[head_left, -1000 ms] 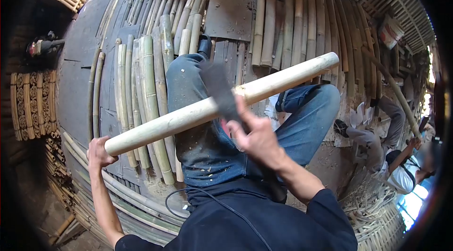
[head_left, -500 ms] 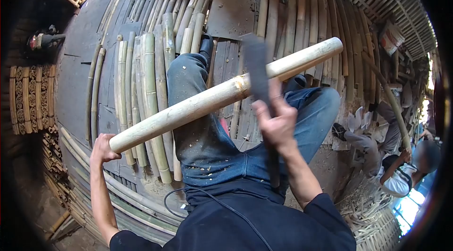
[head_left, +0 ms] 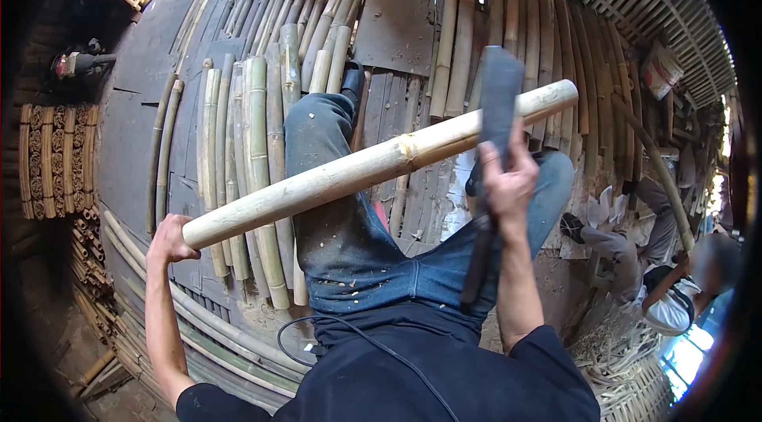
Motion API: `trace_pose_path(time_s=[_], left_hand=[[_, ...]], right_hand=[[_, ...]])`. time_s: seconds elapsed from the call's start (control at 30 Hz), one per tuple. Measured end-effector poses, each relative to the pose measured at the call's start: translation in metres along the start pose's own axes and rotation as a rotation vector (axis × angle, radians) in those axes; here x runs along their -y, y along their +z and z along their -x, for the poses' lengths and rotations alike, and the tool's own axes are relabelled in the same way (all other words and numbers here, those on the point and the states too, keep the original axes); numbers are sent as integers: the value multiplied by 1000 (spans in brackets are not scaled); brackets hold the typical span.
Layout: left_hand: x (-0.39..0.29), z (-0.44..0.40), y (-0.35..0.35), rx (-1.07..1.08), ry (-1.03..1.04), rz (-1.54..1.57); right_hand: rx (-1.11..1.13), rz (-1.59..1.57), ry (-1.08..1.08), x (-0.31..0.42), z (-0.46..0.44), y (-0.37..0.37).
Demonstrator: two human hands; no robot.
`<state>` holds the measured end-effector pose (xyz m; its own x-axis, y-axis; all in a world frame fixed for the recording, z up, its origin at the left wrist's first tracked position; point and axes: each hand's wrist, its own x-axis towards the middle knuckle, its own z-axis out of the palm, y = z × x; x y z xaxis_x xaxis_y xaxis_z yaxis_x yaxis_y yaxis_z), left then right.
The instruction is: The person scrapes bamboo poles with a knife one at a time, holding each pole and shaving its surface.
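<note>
A pale bamboo pole (head_left: pixel 341 172) lies slantwise across my thighs, its right end higher in the view. My left hand (head_left: pixel 170 240) is closed round its lower left end. Near the pole's right part, my right hand (head_left: pixel 508 178) grips a large dark knife (head_left: pixel 500 101). The broad blade crosses over the pole to the right of its node, and the long handle runs down beside my forearm. Whether the blade touches the pole I cannot tell.
Cut bamboo poles (head_left: pixel 256 144) lie side by side on the floor left of my legs. A metal plate (head_left: pixel 394 29) lies ahead. At the right, a co-worker (head_left: pixel 667 295) sits by a long pole (head_left: pixel 659 164). Bundled sticks (head_left: pixel 57 160) are stacked far left.
My right hand and the knife have moved right along the pole, past the node toward its right end. My left hand still holds the left end.
</note>
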<state>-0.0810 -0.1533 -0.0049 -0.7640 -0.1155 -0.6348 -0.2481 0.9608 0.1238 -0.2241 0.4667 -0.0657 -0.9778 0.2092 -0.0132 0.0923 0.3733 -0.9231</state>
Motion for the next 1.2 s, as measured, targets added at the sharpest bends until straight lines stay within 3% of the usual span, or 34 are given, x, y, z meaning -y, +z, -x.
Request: trace_pose_path(time_s=[0.07, 0.17, 0.2, 0.3, 0.4, 0.47, 0.53, 0.6, 0.7, 0.9, 1.0, 1.07, 1.1, 1.13, 1.2], left_hand=[[-4, -4, -6, 22, 2, -2], [2, -4, -14, 10, 56, 17], [-5, -4, -21, 86, -39, 45], [7, -7, -22, 131, -68, 21], [20, -11, -18, -164, 198, 11], [1, -6, -13, -397, 228, 74], [-17, -3, -6, -587, 257, -172], [-31, -1, 3, -719, 298, -225], [-11, -9, 19, -790, 348, -247], [-7, -17, 21, -738, 340, -225], [-4, -23, 21, -679, 332, -225], [-6, -25, 20, -643, 321, -222], [-8, -26, 18, -610, 308, -221], [-9, -27, 15, -608, 313, -225], [-8, -27, 6, -585, 325, -215]], right_hand=[[162, 147, -278, 12, 44, 37], [537, -7, -310, 24, 115, 86], [697, -17, -269, 28, 124, 93], [536, -56, -332, 19, 113, 98], [328, -37, -288, 15, 78, 70], [199, 32, -290, 8, 56, 49], [197, 106, -97, 7, 44, 27], [120, 78, -190, -20, 35, 20], [111, -17, -11, -14, 32, 3], [-74, -35, 95, -26, 9, -35], [-192, -71, -47, -50, -2, -34], [-89, -51, 280, 6, 10, -22], [-35, -155, 159, 5, 17, -6], [7, -73, -51, -18, 27, 16], [162, 126, -181, 13, 61, 45]])
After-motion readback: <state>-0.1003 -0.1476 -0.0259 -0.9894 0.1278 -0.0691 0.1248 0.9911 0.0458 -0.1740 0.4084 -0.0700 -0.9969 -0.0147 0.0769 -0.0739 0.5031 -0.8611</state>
